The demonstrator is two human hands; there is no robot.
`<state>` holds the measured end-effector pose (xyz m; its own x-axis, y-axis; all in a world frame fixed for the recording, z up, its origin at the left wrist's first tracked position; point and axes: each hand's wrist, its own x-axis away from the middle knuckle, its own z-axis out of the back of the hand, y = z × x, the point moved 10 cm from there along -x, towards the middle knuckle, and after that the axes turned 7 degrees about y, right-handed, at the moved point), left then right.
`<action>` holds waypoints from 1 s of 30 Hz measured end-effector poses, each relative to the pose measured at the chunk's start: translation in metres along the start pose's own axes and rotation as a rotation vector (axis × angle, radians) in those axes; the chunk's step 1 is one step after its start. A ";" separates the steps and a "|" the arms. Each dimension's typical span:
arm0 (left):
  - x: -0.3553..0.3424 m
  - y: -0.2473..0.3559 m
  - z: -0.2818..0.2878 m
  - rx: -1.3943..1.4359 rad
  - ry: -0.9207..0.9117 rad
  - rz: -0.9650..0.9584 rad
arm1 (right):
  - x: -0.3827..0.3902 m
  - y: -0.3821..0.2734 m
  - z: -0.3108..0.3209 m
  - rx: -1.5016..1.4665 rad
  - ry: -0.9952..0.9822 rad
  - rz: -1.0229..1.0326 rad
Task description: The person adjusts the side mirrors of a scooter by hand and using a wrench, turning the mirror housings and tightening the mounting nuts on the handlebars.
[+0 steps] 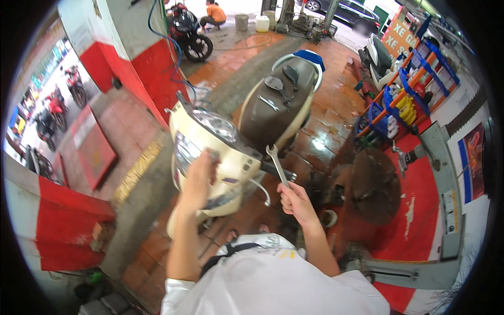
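Observation:
A cream scooter [233,163] stands in front of me, its headlamp end nearest. My right hand [298,203] is wrapped round the lower end of a steel wrench [278,164], whose open jaw points up. Over the scooter's front panel is my left hand [198,176], slightly blurred, with fingers curled. Something small and dark grey shows at its fingertips, too unclear to name. On the brown seat [257,123] lie another wrench [269,102] and two mirrors, a round-backed one [274,83] and a dark one [290,76]. A brake lever [261,191] sticks out at the right handlebar.
To the right, a blue and orange rack [391,107] holds parts beside a grey machine [438,173] and a dark round plate [374,186]. A red and white pillar [139,63] rises at left. Farther back are a black motorcycle [190,34] and a crouching person [212,13].

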<state>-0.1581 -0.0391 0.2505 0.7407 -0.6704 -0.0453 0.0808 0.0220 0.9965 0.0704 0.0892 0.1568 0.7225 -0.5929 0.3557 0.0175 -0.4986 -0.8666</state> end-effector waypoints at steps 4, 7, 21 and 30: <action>0.004 -0.003 -0.040 -0.474 -0.010 -0.340 | 0.001 0.003 0.003 0.003 -0.009 -0.001; 0.001 -0.015 -0.061 -0.651 -0.029 -0.416 | 0.005 0.001 -0.002 0.006 -0.008 0.011; -0.013 -0.027 -0.107 -0.933 -0.129 -0.593 | 0.012 0.025 0.002 0.022 -0.032 -0.007; -0.014 -0.029 -0.100 -0.676 -0.152 -0.540 | 0.013 0.025 0.002 -0.009 -0.037 -0.064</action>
<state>-0.1045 0.0437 0.2152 0.3942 -0.8064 -0.4408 0.8080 0.0757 0.5843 0.0818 0.0699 0.1394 0.7451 -0.5358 0.3971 0.0586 -0.5406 -0.8393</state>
